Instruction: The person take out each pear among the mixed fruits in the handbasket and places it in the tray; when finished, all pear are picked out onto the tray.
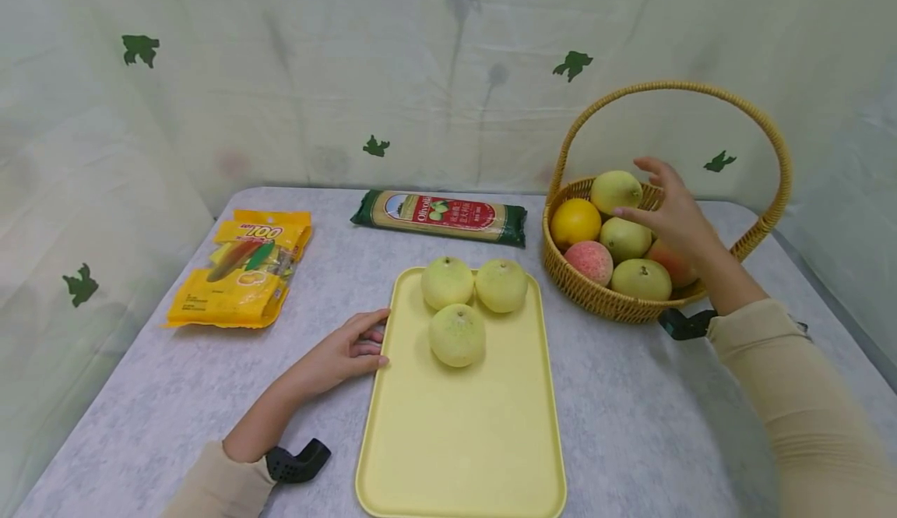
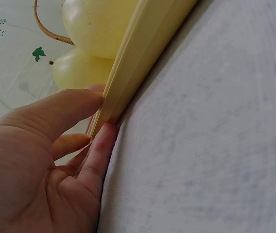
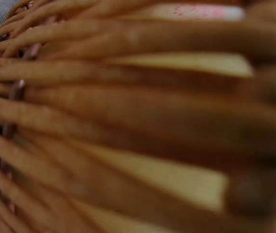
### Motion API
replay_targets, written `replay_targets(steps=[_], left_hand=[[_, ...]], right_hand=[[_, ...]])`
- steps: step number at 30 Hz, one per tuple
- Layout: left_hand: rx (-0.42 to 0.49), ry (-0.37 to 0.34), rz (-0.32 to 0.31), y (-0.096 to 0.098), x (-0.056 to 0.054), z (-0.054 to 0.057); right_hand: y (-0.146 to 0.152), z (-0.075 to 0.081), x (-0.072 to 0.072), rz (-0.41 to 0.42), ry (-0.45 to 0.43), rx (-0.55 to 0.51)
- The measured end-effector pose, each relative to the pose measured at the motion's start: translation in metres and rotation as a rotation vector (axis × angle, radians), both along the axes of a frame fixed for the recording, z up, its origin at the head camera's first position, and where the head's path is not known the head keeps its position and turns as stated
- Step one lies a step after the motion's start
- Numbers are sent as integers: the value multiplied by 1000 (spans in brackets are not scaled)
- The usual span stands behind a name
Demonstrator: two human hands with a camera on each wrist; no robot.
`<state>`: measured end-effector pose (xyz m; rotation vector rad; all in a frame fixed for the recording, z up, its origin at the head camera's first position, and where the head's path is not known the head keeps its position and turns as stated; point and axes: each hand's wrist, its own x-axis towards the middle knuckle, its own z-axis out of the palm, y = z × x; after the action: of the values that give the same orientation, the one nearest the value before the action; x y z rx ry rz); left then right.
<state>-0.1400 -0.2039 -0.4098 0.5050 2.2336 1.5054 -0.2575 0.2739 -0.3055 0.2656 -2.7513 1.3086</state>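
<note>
Head view. Worktop (image 1: 631,424): grey, mottled. Tray (image 1: 462,440): yellow, at centre, carrying three pale green-yellow pears (image 1: 457,334) at its 12 o'clock end, two side by side and one just in front. Left hand (image 1: 343,354): at the tray's 9 o'clock edge, fingers loosely curled against the rim. Basket (image 1: 617,304): wicker with a hoop handle, at 2 o'clock from the tray, filled with pears, an orange (image 1: 575,222) and a peach (image 1: 589,261). Right hand (image 1: 673,210): over the basket, fingers spread wide and touching the topmost pear (image 1: 615,189), not closed round it. Pasta packet (image 1: 440,216): at 12 o'clock. Snack bag (image 1: 241,269): yellow, at 10 o'clock.

Left wrist view. Tray rim (image 2: 143,53): pinched between thumb and fingertips (image 2: 101,145); two pears behind it.

Right wrist view. Basket weave (image 3: 128,97): blurred, filling the frame; fingers unseen.
</note>
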Motion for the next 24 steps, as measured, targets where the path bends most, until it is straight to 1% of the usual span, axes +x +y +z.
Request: replay_targets(steps=[5,9,17,20,24], left_hand=[[-2,9,0,0,0,0],[-2,8,2,0,0,0],[-2,0,7,-1,1,2],[0,4,7,0,1,2],[25,0,-6,1,1,1]], right_hand=[[0,-4,-7,11,-12,-23],[0,-7,-11,9,-21,-22],[1,-10,-14,7,-56,-9],[1,-14,-15,7,-47,-1],[0,-22,-18,6,-23,11]])
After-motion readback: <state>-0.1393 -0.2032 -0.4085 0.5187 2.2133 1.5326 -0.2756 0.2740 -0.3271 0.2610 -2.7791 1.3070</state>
